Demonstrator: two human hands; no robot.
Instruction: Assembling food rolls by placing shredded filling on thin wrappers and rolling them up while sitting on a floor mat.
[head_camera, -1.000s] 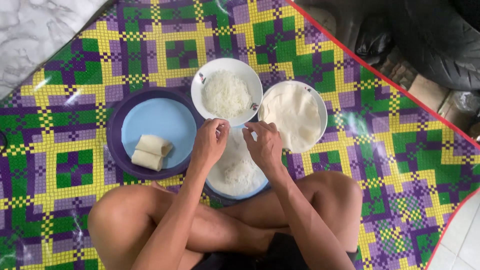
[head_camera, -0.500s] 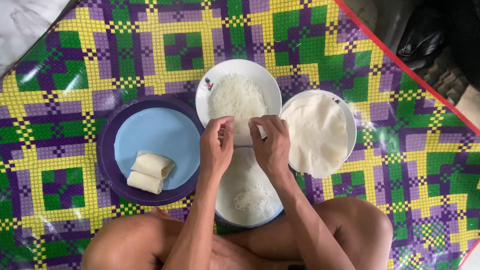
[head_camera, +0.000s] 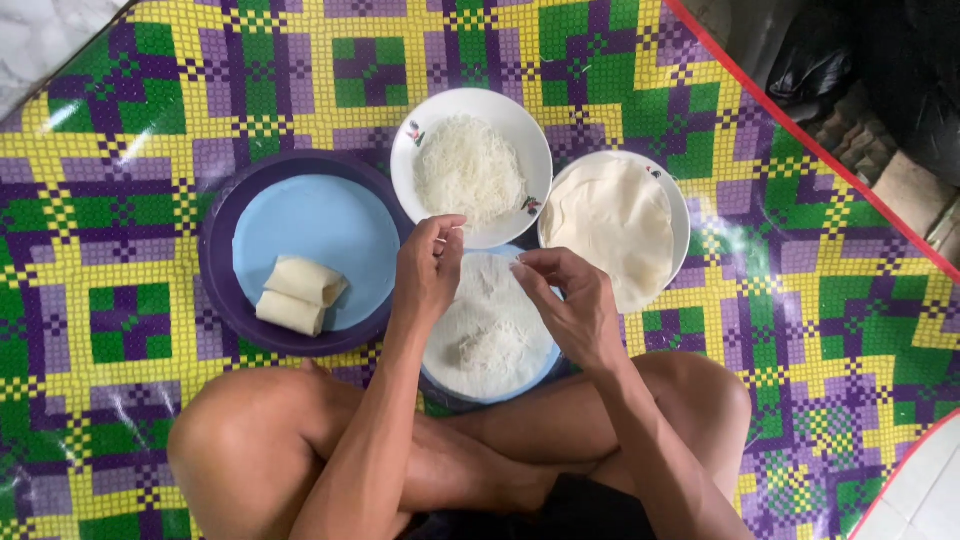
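My left hand (head_camera: 428, 270) and my right hand (head_camera: 567, 300) hover over a blue plate (head_camera: 540, 372) between my knees. On that plate lies a round white wrapper (head_camera: 490, 300) with a small heap of thin white noodles (head_camera: 488, 350). The left fingers pinch a few noodle strands near the wrapper's far edge. The right fingertips are curled just above the wrapper, apparently holding nothing. Beyond my hands a white bowl (head_camera: 418, 140) holds more noodles (head_camera: 468, 170). A white plate (head_camera: 676, 198) of stacked wrappers (head_camera: 610, 220) sits at the right.
A purple plate with a blue centre (head_camera: 300, 225) at the left holds two finished white rolls (head_camera: 298, 295). Everything rests on a yellow, green and purple chequered mat (head_camera: 780, 260) with a red edge. My crossed legs (head_camera: 250, 440) fill the foreground. Dark objects lie off the mat at top right.
Both hands have come back from the noodle bowl toward the wrapper on the blue plate. A small heap of noodles now lies on the wrapper. The camera view shifted slightly.
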